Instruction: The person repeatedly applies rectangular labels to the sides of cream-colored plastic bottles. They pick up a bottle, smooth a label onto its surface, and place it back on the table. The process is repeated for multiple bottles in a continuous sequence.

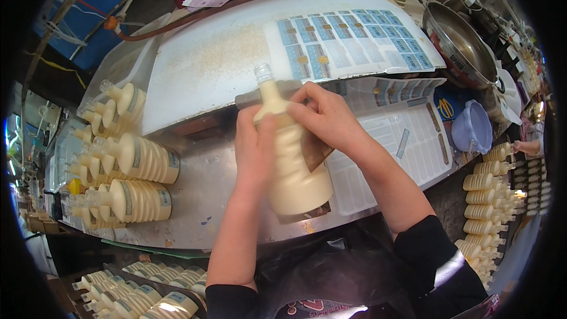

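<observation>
A cream-coloured ribbed bottle (299, 186) with a clear neck lies in front of me on the metal table, its neck pointing away. My left hand (255, 139), slightly blurred, is wrapped along the left side of its shoulder, thumb on top. On the other side of the shoulder, my right hand (322, 115) has its fingers curled and pinched against the surface; whatever they pinch is hidden. A brown, shiny flat piece (316, 150) shows at the bottle's right side, below my right hand. Beneath the bottle is a dark support, mostly covered.
Blue label sheets (336, 35) lie on the white board (207, 53). Similar bottles (144, 159) are stacked at left, with more at lower left and far right. A lilac bucket (472, 127) and a metal basin (463, 41) stand at right. Another person's hand (520, 146) reaches toward bottles there.
</observation>
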A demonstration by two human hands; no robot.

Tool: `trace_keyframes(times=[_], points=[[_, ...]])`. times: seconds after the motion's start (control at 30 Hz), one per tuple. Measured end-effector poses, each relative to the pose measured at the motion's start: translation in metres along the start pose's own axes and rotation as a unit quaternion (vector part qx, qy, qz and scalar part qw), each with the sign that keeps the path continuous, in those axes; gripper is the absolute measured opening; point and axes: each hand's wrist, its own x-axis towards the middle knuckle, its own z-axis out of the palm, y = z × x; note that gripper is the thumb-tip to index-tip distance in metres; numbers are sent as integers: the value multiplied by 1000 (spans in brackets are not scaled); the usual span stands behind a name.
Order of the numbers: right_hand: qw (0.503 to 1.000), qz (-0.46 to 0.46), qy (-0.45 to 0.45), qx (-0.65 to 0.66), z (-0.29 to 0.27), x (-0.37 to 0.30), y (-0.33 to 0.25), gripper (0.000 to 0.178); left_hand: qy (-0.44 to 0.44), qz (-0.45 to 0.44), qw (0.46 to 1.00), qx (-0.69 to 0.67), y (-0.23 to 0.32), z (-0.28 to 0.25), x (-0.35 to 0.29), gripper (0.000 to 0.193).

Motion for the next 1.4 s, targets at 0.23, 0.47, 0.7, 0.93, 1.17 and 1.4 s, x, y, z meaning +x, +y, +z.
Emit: trace_keyframes(times=[0.23, 0.47, 0.7, 0.93, 1.17, 1.4], points=[[998, -22, 36, 42, 8, 6, 12, 25, 8, -26, 976, -214, -10, -7, -5, 36], [999, -28, 20, 26, 5, 5, 13, 23, 30, 32, 989, 138, 22, 4, 0, 42], [999, -5, -3, 33, 1, 4, 10, 44, 48, 80, 983, 159, 16, 6, -3, 37], [994, 13, -62, -86, -16, 13, -21, 42, 61, 77, 987, 124, 11, 6, -3, 36], [991, 17, -82, -109, -17, 23, -30, 38, 49, 62, 986, 147, 16, 5, 0, 38], [992, 20, -77, -98, -15, 22, -29, 39, 60, 93, 984, 138, 9, 7, -1, 36]])
